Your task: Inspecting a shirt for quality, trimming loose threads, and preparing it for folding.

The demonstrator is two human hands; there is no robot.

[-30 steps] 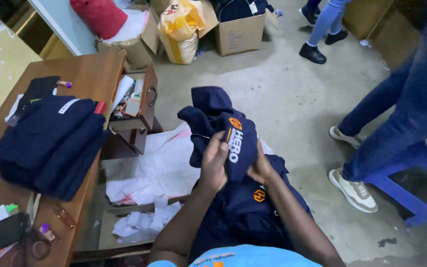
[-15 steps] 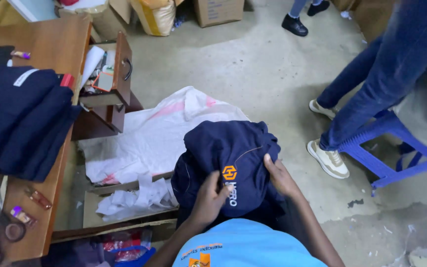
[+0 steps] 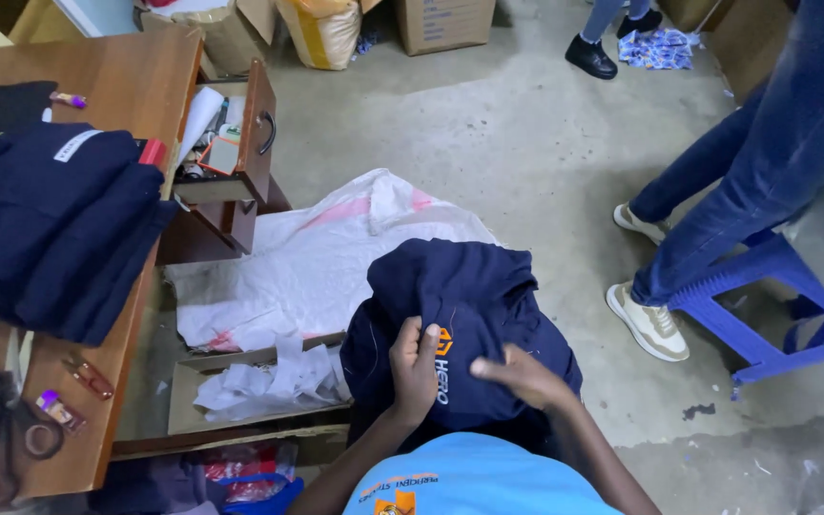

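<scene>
A dark navy garment (image 3: 460, 296) with an orange and white chest logo lies bunched on my lap. My left hand (image 3: 414, 367) grips the cloth just left of the logo, fingers curled into the fabric. My right hand (image 3: 519, 374) rests on the garment to the right of the logo, fingers pinched together at the cloth. A stack of folded navy garments (image 3: 50, 224) sits on the wooden desk (image 3: 135, 86) at the left.
An open desk drawer (image 3: 240, 133) juts out, full of small items. White sacking (image 3: 307, 257) and crumpled paper in a cardboard tray (image 3: 259, 381) lie on the concrete floor. Another person's jeans-clad legs (image 3: 755, 172) stand by a blue stool (image 3: 774, 305). Boxes line the far wall.
The garment has come down from being held up in front of me onto my lap. My view has tilted downward. My right hand has shifted from the garment's edge toward the logo.
</scene>
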